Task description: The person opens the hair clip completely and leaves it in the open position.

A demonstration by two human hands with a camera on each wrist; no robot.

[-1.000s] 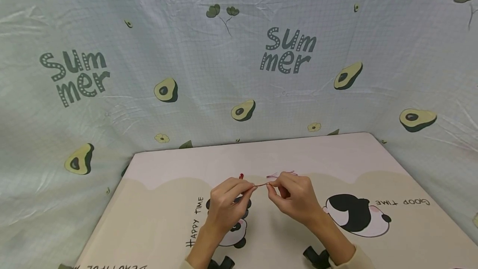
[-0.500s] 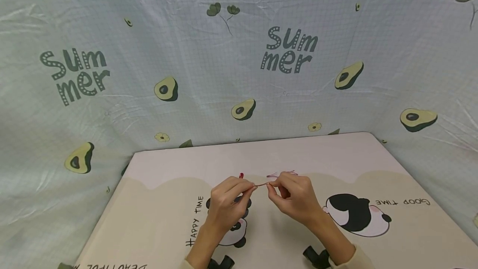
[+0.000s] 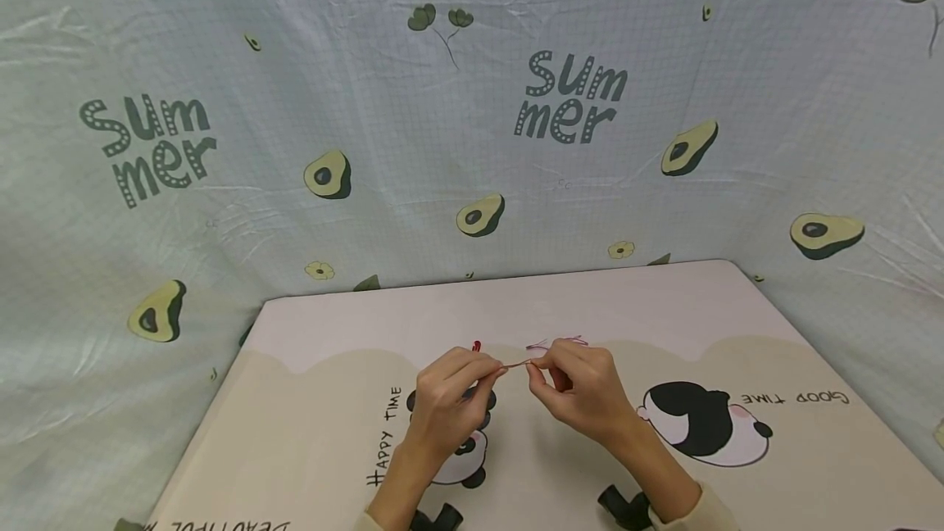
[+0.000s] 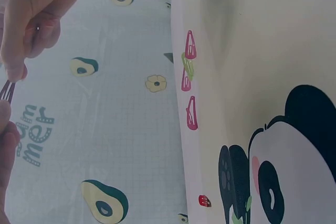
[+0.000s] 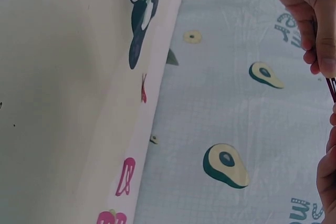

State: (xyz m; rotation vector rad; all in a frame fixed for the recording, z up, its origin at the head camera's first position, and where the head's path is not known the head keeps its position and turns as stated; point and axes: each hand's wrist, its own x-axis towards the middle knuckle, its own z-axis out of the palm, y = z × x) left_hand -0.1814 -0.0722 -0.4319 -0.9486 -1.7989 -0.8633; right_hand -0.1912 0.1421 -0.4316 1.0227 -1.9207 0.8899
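In the head view my left hand (image 3: 453,396) and right hand (image 3: 583,388) face each other over the table. Between them is a slim, dark reddish snap hair clip (image 3: 518,365), pinched at one end by each thumb and fingertips. In the left wrist view, the clip (image 4: 7,91) shows several narrow strips side by side, its ends covered by fingers. Beyond the hands lie pink snap clips (image 4: 191,114) and a green clip (image 4: 188,66) overlapping a pink one. A red strawberry-patterned clip (image 4: 204,201) lies apart from these, to the left in the head view.
The table (image 3: 317,433) has a beige and pink cover printed with pandas and lettering. Behind it hangs a pale curtain (image 3: 413,113) with avocado prints, close to the table's back edge. Black cylindrical parts (image 3: 625,506) sit by the wrists.
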